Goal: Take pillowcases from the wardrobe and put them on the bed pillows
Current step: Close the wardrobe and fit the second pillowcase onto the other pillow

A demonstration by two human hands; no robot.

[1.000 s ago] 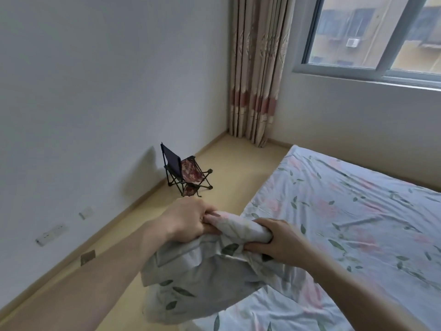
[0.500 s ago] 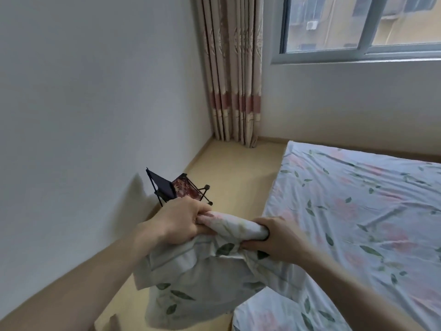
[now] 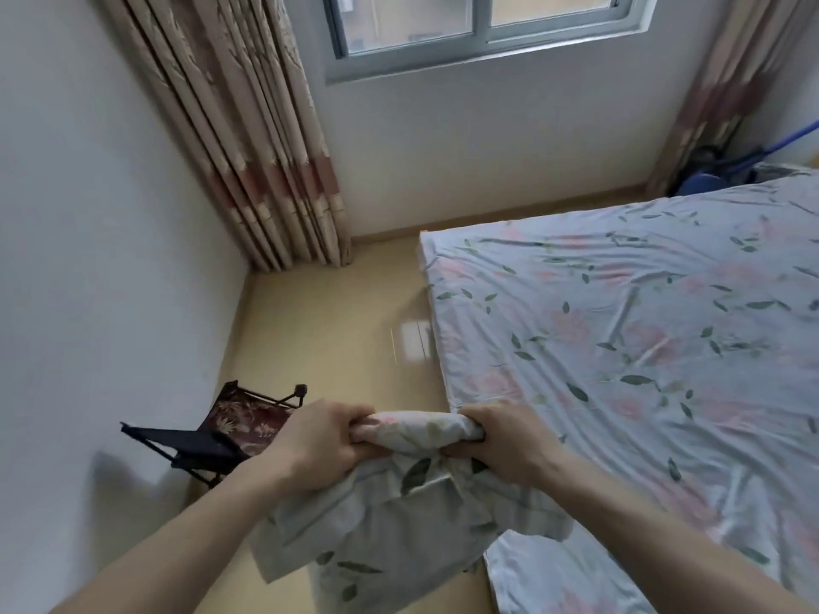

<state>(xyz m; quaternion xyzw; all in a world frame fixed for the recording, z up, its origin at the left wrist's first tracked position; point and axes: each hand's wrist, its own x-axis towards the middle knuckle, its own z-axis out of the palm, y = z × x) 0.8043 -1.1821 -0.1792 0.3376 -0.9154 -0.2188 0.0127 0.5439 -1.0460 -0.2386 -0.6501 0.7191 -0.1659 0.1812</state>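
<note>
Both hands are closed on one bunched edge of the pillowcase [image 3: 399, 520]. The left hand [image 3: 317, 440] grips the left end of the gathered roll of fabric; the right hand [image 3: 505, 440] grips the right end. The roll spans the short gap between the two fists in the lower centre of the frame. The rest of the pillowcase hangs slack below the hands, over the floor [image 3: 337, 330] and just beside the near corner of the bed [image 3: 642, 347].

Change since one second ago: the grip is the same, with the fists on the same bunched edge and equally close together. The view has swung to the right and tilted down. The window [image 3: 483, 28] now sits at the upper centre, the curtain [image 3: 266, 161] has shifted to the upper left, and far more of the bed surface fills the right of the frame. The folding chair [image 3: 221, 436] now lies behind the left forearm at lower left.

Meaning for the task: the person is judged to be turning toward the bed with the opening gathered, ready to receive a pillow. No pillow is visible, so fitting has not started.
</note>
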